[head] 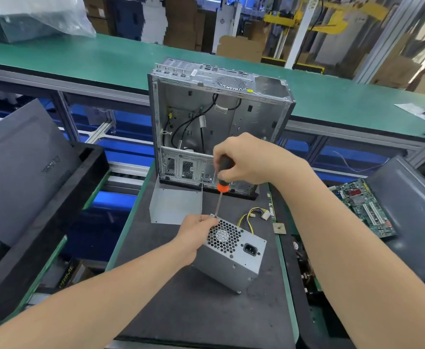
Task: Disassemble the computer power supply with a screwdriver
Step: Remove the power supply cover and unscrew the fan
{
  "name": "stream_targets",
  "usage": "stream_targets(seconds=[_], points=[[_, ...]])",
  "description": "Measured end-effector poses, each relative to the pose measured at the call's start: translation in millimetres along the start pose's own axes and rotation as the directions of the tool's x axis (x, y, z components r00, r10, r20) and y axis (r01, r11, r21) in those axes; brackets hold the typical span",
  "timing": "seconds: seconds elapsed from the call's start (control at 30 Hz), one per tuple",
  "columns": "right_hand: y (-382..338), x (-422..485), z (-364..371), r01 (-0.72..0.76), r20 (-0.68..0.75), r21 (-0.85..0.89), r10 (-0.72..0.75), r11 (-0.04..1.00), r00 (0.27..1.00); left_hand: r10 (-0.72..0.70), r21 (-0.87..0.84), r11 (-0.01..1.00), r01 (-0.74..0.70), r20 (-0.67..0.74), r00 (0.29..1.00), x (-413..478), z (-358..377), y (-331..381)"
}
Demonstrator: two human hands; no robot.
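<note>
Resting tilted on one lower corner near the middle of the dark-matted table (181,311), the power supply (234,260) faces its fan grille upward. The left grip (196,234) curls round its upper left corner. The right grip (249,159) wraps the screwdriver (222,182) handle, with the tip at that same corner. Bare mat lies toward the near edge. A metal cover (176,205) stands just to the left, the open computer case (219,117) behind, and a motherboard (365,205) beyond the right edge.

The right hand (246,157) sets a screwdriver (221,187) on the power supply (231,253) (tilted), steadied by the left hand (196,230).
</note>
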State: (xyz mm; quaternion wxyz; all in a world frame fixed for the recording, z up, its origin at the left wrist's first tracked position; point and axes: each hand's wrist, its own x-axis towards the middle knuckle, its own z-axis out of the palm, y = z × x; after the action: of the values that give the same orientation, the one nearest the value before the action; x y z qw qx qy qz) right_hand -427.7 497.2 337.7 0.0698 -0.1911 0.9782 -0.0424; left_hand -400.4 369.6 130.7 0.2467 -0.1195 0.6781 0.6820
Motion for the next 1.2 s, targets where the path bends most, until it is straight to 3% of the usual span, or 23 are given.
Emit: stream_targets(seconds=[0.2, 0.27, 0.4, 0.47, 0.67, 0.83, 1.0, 1.07, 1.2], points=[[-6.1, -8.9, -7.5, 0.192, 0.121, 0.041, -0.196, 0.980, 0.973, 0.006, -0.011, 1.000, -0.006, -0.011, 1.000, -0.2, -0.6, -0.6], [-8.9, -9.1, -0.1, 0.135, 0.066, 0.064, -0.140, 0.989, 0.988, 0.010, -0.018, 1.000, -0.010, -0.010, 1.000, -1.1, -0.3, -0.7], [-14.2, -2.5, 18.2, -0.203, -0.146, -0.207, 0.175, 0.957, 0.974, 0.013, -0.014, 1.000, -0.013, -0.032, 0.999, -3.0, -0.3, -0.2], [-18.0, -1.1, 20.8, -0.232, -0.163, -0.194, 0.202, 0.953, 0.966, 0.006, -0.003, 1.000, -0.006, -0.039, 0.999, -2.5, -0.7, -0.6], [-7.7, -2.9, 11.7, -0.001, -0.068, -0.176, -0.011, 0.984, 0.998, 0.007, 0.010, 1.000, -0.007, -0.028, 1.000, -2.3, 1.4, -1.0], [1.9, -7.9, 3.5, 0.195, -0.006, -0.079, -0.196, 0.978, 0.981, 0.016, 0.019, 1.000, -0.015, -0.034, 0.999, -3.0, 1.4, 0.5], [7.4, -10.6, -5.0, 0.234, 0.028, 0.034, -0.235, 0.972, 0.972, 0.018, 0.076, 0.997, -0.017, -0.016, 1.000, -2.1, -0.6, -0.1], [4.8, -11.5, 0.6, 0.182, -0.032, 0.058, -0.180, 0.982, 0.983, 0.024, 0.075, 0.997, -0.024, -0.003, 1.000, -2.3, -1.8, -0.5], [-5.4, -4.6, 17.7, -0.122, -0.185, -0.109, 0.100, 0.987, 0.978, 0.036, 0.065, 0.997, -0.035, -0.019, 0.999, -1.4, -2.6, -2.7]])
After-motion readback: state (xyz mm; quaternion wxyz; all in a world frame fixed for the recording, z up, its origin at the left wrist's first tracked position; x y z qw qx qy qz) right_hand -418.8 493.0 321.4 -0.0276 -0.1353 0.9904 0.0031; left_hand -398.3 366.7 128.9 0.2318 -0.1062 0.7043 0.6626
